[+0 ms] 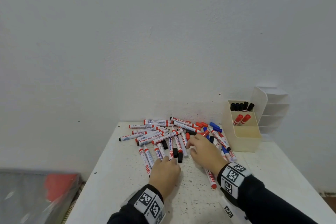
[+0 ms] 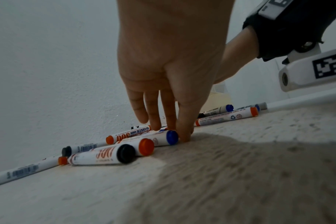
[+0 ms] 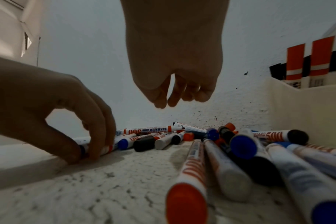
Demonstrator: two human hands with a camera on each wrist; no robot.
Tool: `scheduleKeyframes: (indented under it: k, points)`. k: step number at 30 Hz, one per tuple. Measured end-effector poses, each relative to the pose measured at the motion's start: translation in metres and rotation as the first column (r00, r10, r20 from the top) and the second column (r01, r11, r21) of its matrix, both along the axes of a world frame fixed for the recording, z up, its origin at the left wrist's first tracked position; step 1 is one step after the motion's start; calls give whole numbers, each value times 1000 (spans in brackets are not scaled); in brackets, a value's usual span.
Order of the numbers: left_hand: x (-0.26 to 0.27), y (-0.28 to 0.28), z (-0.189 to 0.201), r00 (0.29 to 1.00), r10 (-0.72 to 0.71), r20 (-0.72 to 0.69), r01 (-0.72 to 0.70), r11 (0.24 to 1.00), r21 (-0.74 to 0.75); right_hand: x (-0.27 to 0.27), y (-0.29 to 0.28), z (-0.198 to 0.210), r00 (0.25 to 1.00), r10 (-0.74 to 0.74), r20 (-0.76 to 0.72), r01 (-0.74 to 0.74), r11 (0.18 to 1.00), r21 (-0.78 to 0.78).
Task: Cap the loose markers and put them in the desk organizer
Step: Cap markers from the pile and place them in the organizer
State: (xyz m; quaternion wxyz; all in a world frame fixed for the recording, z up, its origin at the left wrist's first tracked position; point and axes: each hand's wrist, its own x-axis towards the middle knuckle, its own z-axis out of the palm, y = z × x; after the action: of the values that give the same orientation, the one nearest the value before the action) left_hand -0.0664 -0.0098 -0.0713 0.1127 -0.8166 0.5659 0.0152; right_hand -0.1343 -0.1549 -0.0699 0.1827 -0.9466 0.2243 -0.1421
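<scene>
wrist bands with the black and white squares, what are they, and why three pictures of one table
No machine here: a person works with bare hands, wearing a camera on the head and one on each wrist. The wrist bands with squares are part of that rig. The wide picture is from the head; the two low ones look along each hand. On the table lies a heap of markers; a holder beside it has black markers in the back section and red markers in the middle. The left hand pinches a marker at the heap's near edge. The right hand hovers over the heap, holding nothing.
</scene>
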Motion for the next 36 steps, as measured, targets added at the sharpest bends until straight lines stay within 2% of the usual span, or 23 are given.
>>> scheduleKeyframes:
  k: [4,6,9,11,13,16,19,22,27,31,34,36]
  points:
    - [2,0,-1,1000,-29,-13,28,997,-68,3,2,-10,995,27,-100,-26,1000,7]
    - [6,-1,-3,997,-59,-43,50,982,-185,3,2,-13,991,23,-135,-21,1000,14]
    - [10,0,-5,985,-126,-118,69,913,-403,4,1,-14,988,10,-154,-5,999,36]
    - [10,0,-4,979,-156,-133,54,822,-568,3,0,-14,987,6,-160,1,999,43]
    - [11,-1,-2,972,-143,-187,-30,712,-701,2,0,-13,986,9,-165,0,998,57]
    - [10,-3,4,937,-74,-342,-237,585,-776,1,2,-13,985,18,-173,-6,998,70]
    - [8,-4,16,919,-59,-391,-336,403,-851,1,2,-13,983,-1,-183,16,996,83]
    - [4,-7,30,806,-151,-573,-529,253,-810,4,-1,-12,987,-53,-152,66,995,77]
    - [11,-20,39,623,-282,-730,-728,135,-673,12,-11,-10,974,-174,-147,179,984,21]
    - [21,-33,36,543,-244,-803,-805,121,-581,22,-24,-7,962,-188,-195,181,982,-57]
    - [26,-40,32,524,-153,-838,-813,201,-546,32,-27,-6,933,-163,-320,117,981,-157]
    - [27,-43,29,482,-111,-869,-829,263,-494,37,-31,-5,925,-235,-298,168,958,-233]
